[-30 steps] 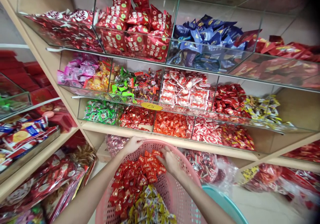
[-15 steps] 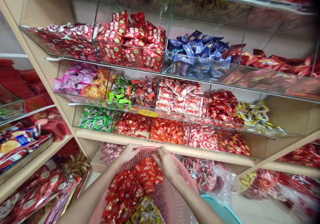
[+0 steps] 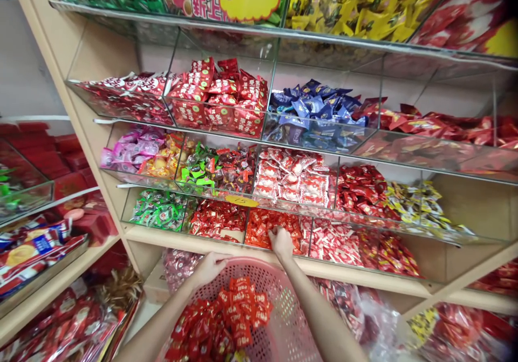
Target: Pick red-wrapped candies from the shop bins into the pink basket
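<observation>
My left hand (image 3: 211, 268) is closed on the far rim of a pink perforated plastic basket (image 3: 289, 293). Inside the basket lie red and orange-red wrapped candies (image 3: 240, 308), with a little yellow wrapping at the bottom edge. My right hand (image 3: 282, 243) is at the front of the lowest shelf, over a bin of orange-red wrapped candies (image 3: 259, 223). Its fingers are curled together, and whatever they hold, if anything, is hidden. These candies look like the orange-red ones in the basket.
Clear-walled bins of candy fill the shelves, among them green candies (image 3: 159, 209), pink-and-white candies (image 3: 334, 240) and blue packets (image 3: 313, 108). The wooden shelf edge (image 3: 343, 271) runs just beyond the basket. Bagged candy (image 3: 343, 302) lies beneath, and a cardboard box (image 3: 156, 284) stands left.
My right hand has left the basket rim and reached forward to the orange-red candy bin. My left hand stays on the rim. The view has tilted up, showing more of the upper shelf.
</observation>
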### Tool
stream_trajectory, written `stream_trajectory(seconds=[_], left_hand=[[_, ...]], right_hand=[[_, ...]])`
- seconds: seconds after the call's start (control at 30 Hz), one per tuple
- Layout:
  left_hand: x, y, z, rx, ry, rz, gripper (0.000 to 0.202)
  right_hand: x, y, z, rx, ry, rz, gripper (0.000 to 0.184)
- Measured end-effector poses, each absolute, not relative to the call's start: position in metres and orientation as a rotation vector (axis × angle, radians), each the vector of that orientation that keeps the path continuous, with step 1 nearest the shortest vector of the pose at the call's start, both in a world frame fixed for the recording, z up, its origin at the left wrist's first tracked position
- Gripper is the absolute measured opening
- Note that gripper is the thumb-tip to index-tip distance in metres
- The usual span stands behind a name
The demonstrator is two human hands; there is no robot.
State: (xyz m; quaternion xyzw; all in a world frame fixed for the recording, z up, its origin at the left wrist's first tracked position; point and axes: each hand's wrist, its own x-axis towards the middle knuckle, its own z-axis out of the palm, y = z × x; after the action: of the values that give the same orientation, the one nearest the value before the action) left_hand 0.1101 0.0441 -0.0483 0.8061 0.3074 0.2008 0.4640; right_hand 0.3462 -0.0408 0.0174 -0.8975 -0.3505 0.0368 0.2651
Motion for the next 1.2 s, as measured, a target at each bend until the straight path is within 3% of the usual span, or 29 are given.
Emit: stream_trajectory(seconds=[0.33, 0.57, 0.9, 1.0, 1.2], left_hand=[[0.11, 0.045, -0.047, 1.997, 0.725, 0.537, 0.036], [0.111, 0.044, -0.047, 1.997, 0.713, 0.551, 0.036], [0.11, 0.018, -0.014, 2.101, 0.982, 0.811, 0.03], [0.115, -0.013, 0.007, 1.795, 0.939, 0.871, 0.03], [0.114, -0.083, 0.05, 1.192, 0.738, 0.601, 0.043]], right_hand=[[0.346, -0.042, 0.008, -2.385, -0.951, 0.077, 0.021], [0.341, -0.065, 0.015, -1.815, -1.006, 0.009, 0.03], [0.282, -0.144, 0.02, -1.257, -0.563, 0.58, 0.033], [0.26, -0.155, 0.025, -1.141, -0.429, 0.722, 0.031], [0.221, -0.166, 0.04, -0.971, -0.292, 0.854, 0.026]])
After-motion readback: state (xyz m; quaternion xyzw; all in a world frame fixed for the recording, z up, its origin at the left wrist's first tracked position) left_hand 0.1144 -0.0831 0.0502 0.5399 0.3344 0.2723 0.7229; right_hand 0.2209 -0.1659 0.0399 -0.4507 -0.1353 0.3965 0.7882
